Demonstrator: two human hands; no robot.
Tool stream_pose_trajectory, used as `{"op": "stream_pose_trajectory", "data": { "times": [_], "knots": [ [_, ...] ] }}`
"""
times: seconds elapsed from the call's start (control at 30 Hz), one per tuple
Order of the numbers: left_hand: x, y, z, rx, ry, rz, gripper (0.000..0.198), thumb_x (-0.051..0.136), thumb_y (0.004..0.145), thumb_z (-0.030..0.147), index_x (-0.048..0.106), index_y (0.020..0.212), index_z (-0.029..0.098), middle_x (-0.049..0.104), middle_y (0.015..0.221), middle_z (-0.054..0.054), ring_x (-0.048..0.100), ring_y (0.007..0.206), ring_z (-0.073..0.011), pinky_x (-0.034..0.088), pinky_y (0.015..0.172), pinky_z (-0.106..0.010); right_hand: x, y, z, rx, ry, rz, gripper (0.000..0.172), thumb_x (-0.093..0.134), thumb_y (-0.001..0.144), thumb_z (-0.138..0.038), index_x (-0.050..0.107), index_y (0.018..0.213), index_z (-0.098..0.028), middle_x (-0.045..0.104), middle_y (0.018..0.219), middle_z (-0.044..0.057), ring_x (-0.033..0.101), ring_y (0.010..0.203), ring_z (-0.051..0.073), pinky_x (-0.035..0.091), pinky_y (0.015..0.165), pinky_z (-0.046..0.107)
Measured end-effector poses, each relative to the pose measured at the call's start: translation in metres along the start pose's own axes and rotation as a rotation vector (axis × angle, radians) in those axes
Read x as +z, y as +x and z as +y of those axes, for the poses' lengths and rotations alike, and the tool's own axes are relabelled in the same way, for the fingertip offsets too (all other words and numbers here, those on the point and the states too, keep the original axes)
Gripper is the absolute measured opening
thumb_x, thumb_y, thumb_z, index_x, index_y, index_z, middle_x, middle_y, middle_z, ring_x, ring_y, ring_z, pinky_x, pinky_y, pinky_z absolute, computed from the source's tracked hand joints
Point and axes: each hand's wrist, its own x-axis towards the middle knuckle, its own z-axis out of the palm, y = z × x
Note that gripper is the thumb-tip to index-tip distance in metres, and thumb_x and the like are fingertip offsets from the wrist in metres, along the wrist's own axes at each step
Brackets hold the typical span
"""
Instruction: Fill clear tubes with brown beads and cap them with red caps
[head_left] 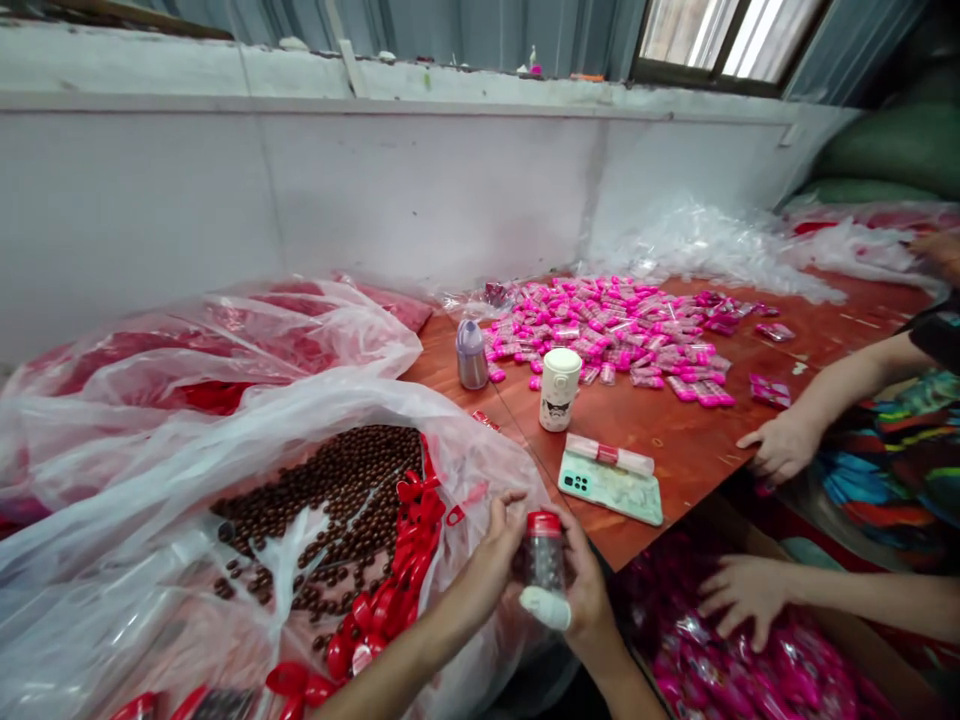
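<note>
Workshop, by the look. Corrugated metal sheeting (487, 40) above white wall (420, 190). Left: loose brown balls (322, 475), red plastic pieces (415, 540), bulk in translucent bag (484, 450). Far: heap of matching pink-ended pieces (615, 330) on reddish-brown table (697, 440). Far right: green sacks (892, 150) stacked. Near right: massed pink packets (735, 680).

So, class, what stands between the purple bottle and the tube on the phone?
The white cup stands between the purple bottle and the tube, in the head view.

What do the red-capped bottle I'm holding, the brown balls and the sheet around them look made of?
Bottle: likely clear, smooth plastic, perhaps glass, since it looks see-through. Brown balls: smooth, glossy, with small highlights; maybe plastic, but that's unsure. Sheet: probably thin plastic film, wrinkled and translucent.
</note>
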Motion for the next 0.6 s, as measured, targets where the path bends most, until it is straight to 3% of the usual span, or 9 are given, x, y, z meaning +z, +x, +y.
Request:
{"op": "stream_pose_trajectory", "data": {
  "times": [0.07, 0.13, 0.17, 0.23, 0.33, 0.4, 0.5, 0.6],
  "knots": [
    [0.001, 0.017, 0.002, 0.228, 0.392, -0.010, 0.045, 0.037, 0.089, 0.046, 0.039, 0.126, 0.021, 0.063, 0.094, -0.007, 0.059, 0.088, -0.0207, 0.043, 0.082, -0.035, -0.015, 0.005, -0.004, 0.010, -0.008, 0.091, 0.090, 0.083, 0.050, -0.034, 0.036, 0.127, -0.028, 0.062, 0.112, 0.008, 0.062, 0.098, 0.027, 0.051, 0.083, 0.038],
    [0.002, 0.035, 0.003, 0.499, 0.766, -0.074, 0.043, 0.039, 0.089, 0.041, 0.046, 0.125, 0.020, 0.057, 0.117, -0.012, 0.049, 0.113, -0.0255, 0.030, 0.099, -0.041, -0.030, 0.008, -0.011, 0.009, -0.032, 0.156, 0.086, 0.079, 0.057, -0.033, 0.033, 0.129, -0.028, 0.062, 0.111, 0.008, 0.063, 0.095, 0.026, 0.050, 0.084, 0.038],
    [0.001, 0.043, 0.002, 0.603, 0.924, -0.120, 0.040, 0.042, 0.088, 0.039, 0.051, 0.121, 0.019, 0.055, 0.122, -0.013, 0.042, 0.120, -0.0275, 0.023, 0.104, -0.044, -0.037, 0.009, -0.015, 0.004, -0.053, 0.175, 0.085, 0.078, 0.059, -0.033, 0.033, 0.130, -0.029, 0.061, 0.112, 0.007, 0.063, 0.095, 0.025, 0.049, 0.084, 0.038],
    [-0.007, 0.055, -0.001, 0.711, 1.162, -0.195, 0.034, 0.045, 0.086, 0.038, 0.063, 0.105, 0.016, 0.061, 0.111, -0.015, 0.043, 0.120, -0.0299, 0.016, 0.107, -0.048, -0.050, 0.010, -0.020, 0.021, -0.120, 0.190, 0.081, 0.074, 0.062, -0.032, 0.034, 0.132, -0.029, 0.061, 0.110, 0.006, 0.062, 0.094, 0.024, 0.049, 0.084, 0.038],
    [-0.031, 0.062, -0.007, 0.666, 1.343, -0.164, 0.033, 0.047, 0.085, 0.036, 0.066, 0.067, 0.017, 0.064, 0.068, -0.011, 0.058, 0.090, -0.0273, 0.024, 0.102, -0.048, -0.064, 0.009, -0.021, 0.083, -0.192, 0.189, 0.072, 0.070, 0.065, -0.031, 0.041, 0.130, -0.027, 0.063, 0.103, 0.006, 0.061, 0.091, 0.025, 0.049, 0.081, 0.039],
    [-0.050, 0.062, -0.009, 0.494, 1.402, -0.087, 0.032, 0.050, 0.083, 0.033, 0.062, 0.058, 0.017, 0.059, 0.058, -0.009, 0.059, 0.074, -0.0245, 0.031, 0.096, -0.048, -0.067, 0.010, -0.018, 0.124, -0.190, 0.179, 0.069, 0.069, 0.065, -0.031, 0.044, 0.129, -0.026, 0.063, 0.099, 0.006, 0.061, 0.090, 0.026, 0.049, 0.079, 0.040],
    [-0.067, 0.071, -0.005, 0.236, 1.438, 0.036, 0.013, 0.051, 0.079, 0.019, 0.062, 0.075, 0.014, 0.062, 0.073, -0.012, 0.059, 0.072, -0.0252, 0.040, 0.082, -0.044, -0.062, 0.018, -0.014, 0.165, -0.177, 0.155, 0.066, 0.070, 0.063, -0.032, 0.047, 0.125, -0.026, 0.062, 0.103, 0.006, 0.060, 0.093, 0.026, 0.048, 0.079, 0.039],
    [-0.076, 0.095, 0.005, 0.197, 1.414, 0.142, 0.025, 0.040, 0.080, 0.007, 0.057, 0.097, 0.012, 0.060, 0.094, -0.016, 0.060, 0.080, -0.0248, 0.042, 0.074, -0.037, -0.047, 0.031, -0.011, 0.159, -0.142, 0.118, 0.067, 0.074, 0.059, -0.033, 0.048, 0.121, -0.026, 0.059, 0.113, 0.006, 0.058, 0.101, 0.026, 0.047, 0.084, 0.038]
  ]
}}
